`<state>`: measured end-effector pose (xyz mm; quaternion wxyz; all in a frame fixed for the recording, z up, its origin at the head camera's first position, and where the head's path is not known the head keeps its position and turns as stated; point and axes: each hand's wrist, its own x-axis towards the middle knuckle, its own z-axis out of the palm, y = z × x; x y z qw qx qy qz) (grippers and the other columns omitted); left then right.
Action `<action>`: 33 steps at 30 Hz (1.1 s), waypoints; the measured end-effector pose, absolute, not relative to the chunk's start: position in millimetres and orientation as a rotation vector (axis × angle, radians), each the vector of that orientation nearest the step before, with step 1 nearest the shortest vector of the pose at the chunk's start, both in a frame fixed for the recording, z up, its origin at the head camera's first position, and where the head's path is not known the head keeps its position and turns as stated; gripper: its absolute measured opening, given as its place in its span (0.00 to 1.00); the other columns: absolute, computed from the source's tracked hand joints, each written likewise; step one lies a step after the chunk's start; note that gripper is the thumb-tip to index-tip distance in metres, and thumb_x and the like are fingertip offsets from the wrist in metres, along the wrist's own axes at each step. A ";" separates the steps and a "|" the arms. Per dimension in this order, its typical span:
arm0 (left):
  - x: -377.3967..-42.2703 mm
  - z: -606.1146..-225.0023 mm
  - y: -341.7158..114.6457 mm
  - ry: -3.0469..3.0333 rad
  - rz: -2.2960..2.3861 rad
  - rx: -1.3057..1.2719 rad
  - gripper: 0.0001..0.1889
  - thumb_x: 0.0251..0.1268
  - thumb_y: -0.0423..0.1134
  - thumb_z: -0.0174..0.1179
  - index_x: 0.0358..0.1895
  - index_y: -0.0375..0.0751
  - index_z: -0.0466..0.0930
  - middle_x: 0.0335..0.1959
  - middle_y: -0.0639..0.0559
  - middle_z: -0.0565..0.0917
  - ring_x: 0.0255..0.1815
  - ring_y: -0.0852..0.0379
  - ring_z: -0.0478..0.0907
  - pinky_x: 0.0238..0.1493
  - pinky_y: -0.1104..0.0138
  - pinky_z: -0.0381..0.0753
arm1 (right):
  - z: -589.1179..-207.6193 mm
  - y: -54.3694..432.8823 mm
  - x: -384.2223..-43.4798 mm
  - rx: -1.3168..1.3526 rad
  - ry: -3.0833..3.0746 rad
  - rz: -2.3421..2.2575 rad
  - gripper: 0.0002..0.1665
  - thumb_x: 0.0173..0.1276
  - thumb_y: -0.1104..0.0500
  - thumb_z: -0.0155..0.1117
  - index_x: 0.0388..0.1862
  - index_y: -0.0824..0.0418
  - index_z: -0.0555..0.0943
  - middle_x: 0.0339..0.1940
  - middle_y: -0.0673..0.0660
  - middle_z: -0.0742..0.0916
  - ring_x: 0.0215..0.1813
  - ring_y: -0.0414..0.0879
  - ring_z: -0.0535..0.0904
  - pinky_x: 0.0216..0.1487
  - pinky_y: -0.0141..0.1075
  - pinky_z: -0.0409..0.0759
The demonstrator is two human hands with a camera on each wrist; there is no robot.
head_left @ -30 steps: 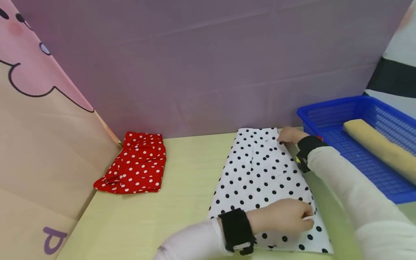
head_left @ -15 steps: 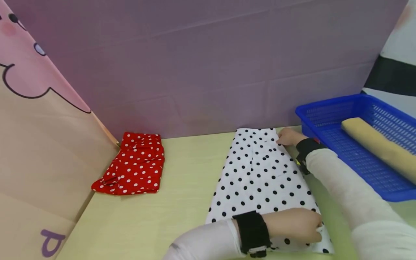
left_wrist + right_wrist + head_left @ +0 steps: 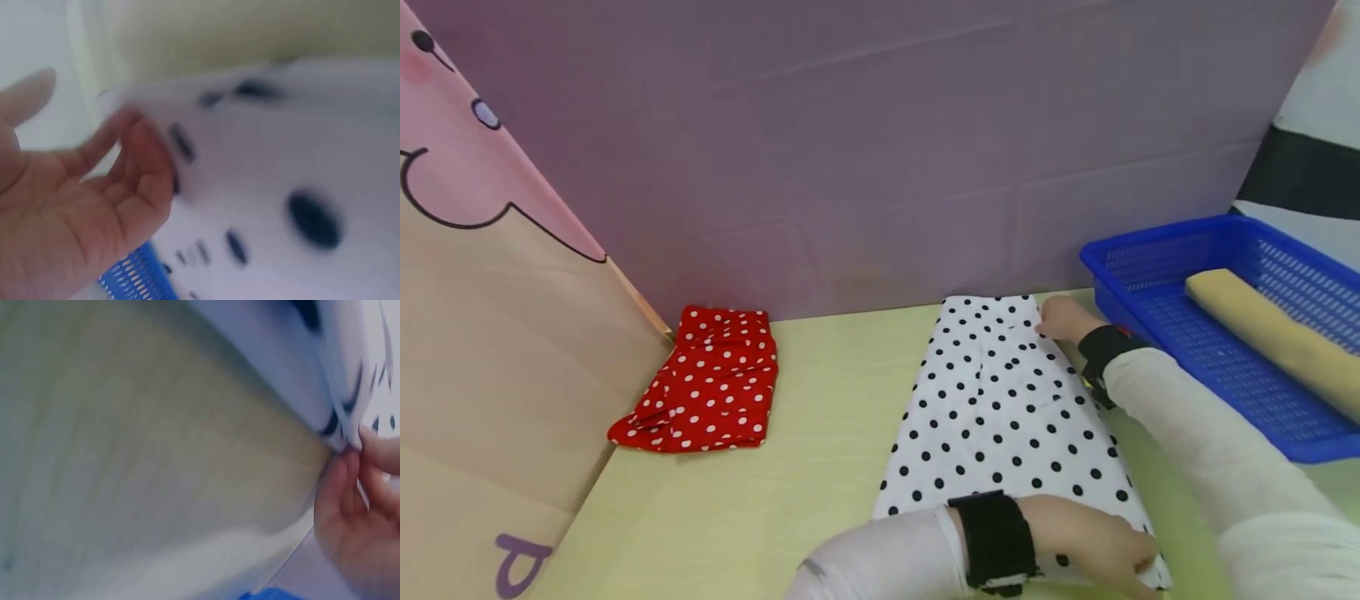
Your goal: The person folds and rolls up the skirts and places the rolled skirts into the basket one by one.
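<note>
White cloth [image 3: 1000, 400], head view: spread on the table [image 3: 827, 417], right of the middle, its dots up and a few creases toward the far end.
Right hand [image 3: 1063, 319], head view: at the cloth's far right corner, close by the basket [image 3: 1210, 354].
Left hand [image 3: 1090, 537], head view: reaching across the near end to the near right corner.
Basket, head view: right of the cloth, with a yellow roll [image 3: 1273, 337] lying in it.
Red cloth [image 3: 715, 383], head view: over on the left, well apart from both hands.
Left hand, left wrist view: half open — thumb standing off, the other fingers bent against the cloth's corner; things blur here, and I see no firm grip.
Right hand, right wrist view: thumb and fingertips closed in a pinch on the cloth, which gathers into small folds there.
Step in hand: I'd say taking the right edge by its two corners — the far one held, the near one just touched.
Next move: it seems to call for bringing the left thumb in to pinch, so that both corners can lift together.
</note>
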<state>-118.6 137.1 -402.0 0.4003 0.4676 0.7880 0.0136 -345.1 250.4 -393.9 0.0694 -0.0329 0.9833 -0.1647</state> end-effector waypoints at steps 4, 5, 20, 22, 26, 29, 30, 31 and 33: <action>-128.1 -383.7 123.2 2.019 0.062 1.146 0.09 0.73 0.50 0.46 0.47 0.53 0.71 0.35 0.63 0.75 0.31 0.69 0.70 0.33 0.79 0.68 | -394.9 243.7 -342.0 -0.126 3.002 -0.375 0.10 0.64 0.64 0.58 0.34 0.73 0.76 0.28 0.61 0.80 0.32 0.52 0.74 0.39 0.44 0.75; -133.6 -379.4 115.4 2.046 0.079 1.141 0.10 0.73 0.50 0.47 0.48 0.53 0.72 0.37 0.63 0.76 0.32 0.69 0.71 0.33 0.79 0.69 | -394.9 241.5 -341.4 -0.160 3.006 -0.353 0.09 0.63 0.65 0.57 0.34 0.73 0.76 0.28 0.61 0.80 0.32 0.52 0.74 0.39 0.44 0.75; -218.7 -371.9 -9.6 2.631 -0.089 0.721 0.49 0.46 0.50 0.73 0.73 0.61 0.53 0.77 0.51 0.48 0.77 0.51 0.46 0.72 0.56 0.56 | -389.5 220.2 -306.0 -0.279 2.843 -0.230 0.47 0.60 0.44 0.65 0.62 0.80 0.64 0.64 0.79 0.66 0.59 0.68 0.71 0.61 0.55 0.71; -228.9 -375.8 -18.5 2.635 -0.089 0.691 0.52 0.45 0.50 0.74 0.74 0.64 0.51 0.78 0.53 0.43 0.78 0.52 0.41 0.73 0.55 0.53 | -389.5 216.8 -302.3 -0.248 2.773 -0.245 0.56 0.57 0.37 0.64 0.67 0.78 0.58 0.68 0.80 0.61 0.65 0.71 0.65 0.64 0.58 0.65; -242.0 -383.7 -29.8 2.640 -0.030 0.675 0.52 0.43 0.51 0.74 0.73 0.66 0.52 0.78 0.56 0.44 0.78 0.54 0.40 0.72 0.55 0.56 | -391.1 210.0 -298.9 -0.220 2.701 -0.194 0.67 0.51 0.29 0.65 0.74 0.69 0.49 0.71 0.80 0.52 0.71 0.75 0.51 0.67 0.64 0.55; -246.5 -389.7 -34.1 2.639 -0.003 0.712 0.52 0.42 0.52 0.74 0.73 0.66 0.53 0.78 0.56 0.45 0.78 0.55 0.40 0.72 0.56 0.57 | -393.1 206.2 -299.6 -0.280 2.701 -0.126 0.69 0.48 0.29 0.67 0.75 0.67 0.49 0.70 0.80 0.54 0.70 0.76 0.50 0.66 0.66 0.54; -247.6 -391.9 -35.3 2.642 0.007 0.716 0.51 0.42 0.52 0.74 0.73 0.66 0.53 0.78 0.56 0.45 0.78 0.54 0.41 0.72 0.57 0.56 | -393.9 205.2 -300.8 -0.301 2.704 -0.103 0.69 0.48 0.29 0.68 0.74 0.67 0.49 0.70 0.80 0.56 0.70 0.75 0.50 0.66 0.65 0.54; -248.4 -394.1 -36.5 2.647 0.015 0.712 0.52 0.42 0.53 0.74 0.73 0.66 0.53 0.78 0.57 0.45 0.78 0.54 0.41 0.72 0.56 0.56 | -394.1 203.7 -302.2 -0.314 2.706 -0.092 0.69 0.47 0.30 0.68 0.74 0.67 0.49 0.70 0.79 0.56 0.70 0.75 0.51 0.67 0.65 0.54; -250.3 -398.7 -39.0 2.666 0.024 0.694 0.52 0.41 0.56 0.73 0.73 0.65 0.53 0.78 0.57 0.46 0.78 0.53 0.43 0.72 0.56 0.56 | -394.0 200.4 -307.2 -0.348 2.710 -0.074 0.67 0.49 0.32 0.69 0.74 0.68 0.50 0.70 0.79 0.57 0.71 0.75 0.50 0.68 0.64 0.51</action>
